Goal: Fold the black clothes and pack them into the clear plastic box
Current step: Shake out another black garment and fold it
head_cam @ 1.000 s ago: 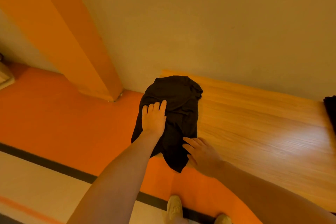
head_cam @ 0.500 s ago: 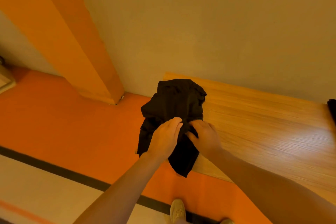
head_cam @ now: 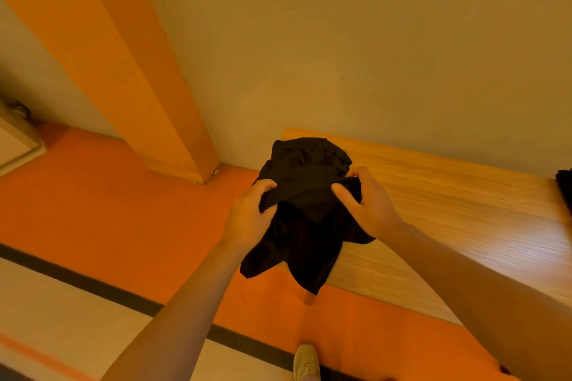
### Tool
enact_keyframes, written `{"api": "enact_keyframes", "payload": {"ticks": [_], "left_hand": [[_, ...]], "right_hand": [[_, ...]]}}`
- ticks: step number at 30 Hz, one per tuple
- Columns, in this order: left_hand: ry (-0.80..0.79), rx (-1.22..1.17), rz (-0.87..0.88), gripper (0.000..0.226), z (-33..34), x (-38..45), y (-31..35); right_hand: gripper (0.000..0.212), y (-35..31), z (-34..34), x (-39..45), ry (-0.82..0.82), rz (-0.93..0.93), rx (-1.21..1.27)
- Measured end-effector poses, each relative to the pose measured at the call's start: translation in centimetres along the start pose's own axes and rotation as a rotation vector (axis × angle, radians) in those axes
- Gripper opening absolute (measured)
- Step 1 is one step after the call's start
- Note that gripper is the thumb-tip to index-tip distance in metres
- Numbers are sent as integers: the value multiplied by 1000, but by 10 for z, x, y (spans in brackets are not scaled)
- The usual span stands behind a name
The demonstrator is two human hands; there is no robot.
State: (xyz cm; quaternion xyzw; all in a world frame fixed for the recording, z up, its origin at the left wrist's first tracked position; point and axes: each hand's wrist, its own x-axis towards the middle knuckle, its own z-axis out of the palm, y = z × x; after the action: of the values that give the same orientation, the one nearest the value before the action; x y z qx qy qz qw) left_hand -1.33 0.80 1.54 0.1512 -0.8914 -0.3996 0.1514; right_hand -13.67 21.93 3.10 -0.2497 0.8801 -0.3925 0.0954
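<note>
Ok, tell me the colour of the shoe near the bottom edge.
Beige shoe, seen in the head view.

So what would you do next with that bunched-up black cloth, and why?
Probably spread the black garment flat on the wooden table: the left hand and right hand grip it crumpled, its lower end hanging off the table's edge.

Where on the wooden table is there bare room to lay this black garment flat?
The wooden table shows bare wood right of the black garment, between the right hand and another dark cloth at the frame's right edge. The table's left corner is crowded: the left hand grips there too.
</note>
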Motion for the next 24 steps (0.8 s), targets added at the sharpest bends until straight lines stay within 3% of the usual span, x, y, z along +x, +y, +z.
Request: {"api": "enact_keyframes", "payload": {"ticks": [2,4,8,12,14,17,19,24], "left_hand": [[-39,-168,-57,23,-10,5,5],[-66,-198,-60,12,-16,6,12],[-52,-62,-32,18,-16,7,24],[-17,19,-61,23,-11,8,33],[-64,-11,-67,21,-8,6,42],[-118,9,-20,18,1,5,57],[-119,19,10,15,8,5,63],[-153,19,10,15,4,-8,59]], "right_hand": [[69,-1,-11,2,-119,-43,-180],[78,-1,-16,3,-170,-75,-355],[45,2,-19,4,-81,-77,-264],[29,0,-21,-4,-39,-166,-192],[28,-9,-22,-9,-41,-186,-150],[37,-27,-10,-16,-191,-289,-176],[30,-35,7,-21,-242,-291,-217],[17,-33,24,-28,-103,-106,9]]}}
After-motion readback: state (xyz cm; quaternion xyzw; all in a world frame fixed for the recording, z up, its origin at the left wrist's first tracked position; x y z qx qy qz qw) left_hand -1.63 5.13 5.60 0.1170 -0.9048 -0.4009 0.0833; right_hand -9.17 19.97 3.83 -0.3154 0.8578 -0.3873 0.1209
